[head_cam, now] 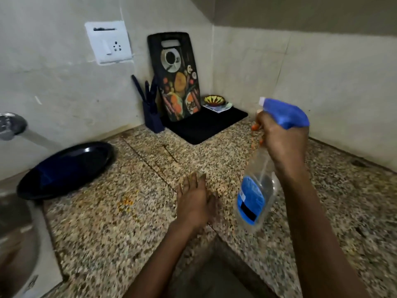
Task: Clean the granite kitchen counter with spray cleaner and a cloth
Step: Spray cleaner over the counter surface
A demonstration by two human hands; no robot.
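My right hand [281,138] grips a clear spray bottle [255,194] with a blue trigger head and blue label, held in the air above the speckled granite counter [137,224], nozzle facing left. My left hand [194,203] lies flat on the counter with fingers together, pointing toward the corner; nothing shows in it. An orange stain [125,204] marks the granite left of that hand. No cloth is in view.
A dark blue plate [64,168] lies at the counter's left, beside a steel sink [15,244] and tap [10,125]. In the corner stand a knife block [151,117], a printed cutting board [176,78], a black mat [206,125] and a small bowl [214,100].
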